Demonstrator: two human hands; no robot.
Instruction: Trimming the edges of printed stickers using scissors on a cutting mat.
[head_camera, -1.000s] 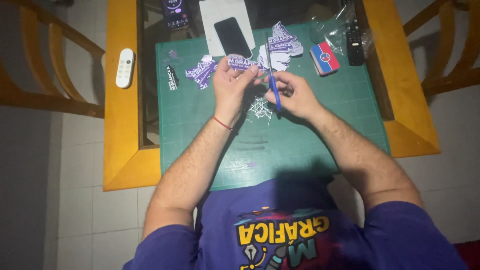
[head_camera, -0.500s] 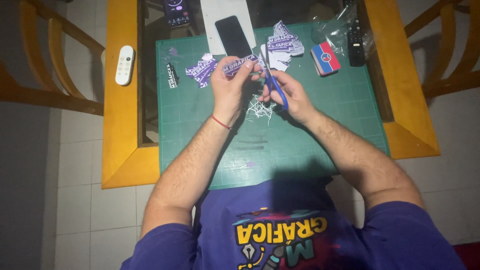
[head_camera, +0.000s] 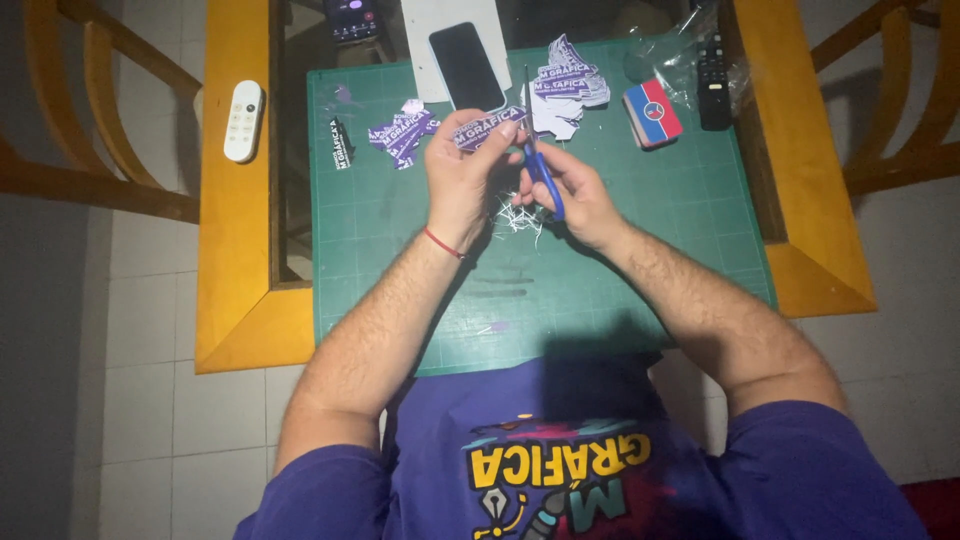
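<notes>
My left hand (head_camera: 462, 172) pinches a purple printed sticker (head_camera: 486, 130) above the green cutting mat (head_camera: 640, 260). My right hand (head_camera: 577, 195) grips blue-handled scissors (head_camera: 541, 165), whose blades point up and away, right beside the sticker's right end. Thin white paper trimmings (head_camera: 517, 216) lie on the mat under both hands. A small pile of cut purple stickers (head_camera: 402, 130) sits left of my left hand. A larger stack of purple and white stickers (head_camera: 566, 88) lies beyond my right hand.
A black phone (head_camera: 466, 65) rests on a white sheet at the mat's far edge. A red and blue card pack (head_camera: 652, 113) and a black remote (head_camera: 713, 82) lie far right. A white remote (head_camera: 243, 120) sits on the yellow wooden table frame (head_camera: 232, 250). Wooden chairs flank the table.
My hands have shifted slightly nearer. The scissors have swung from slanting across the mat to pointing up beside the sticker. The left hand still holds the sticker.
</notes>
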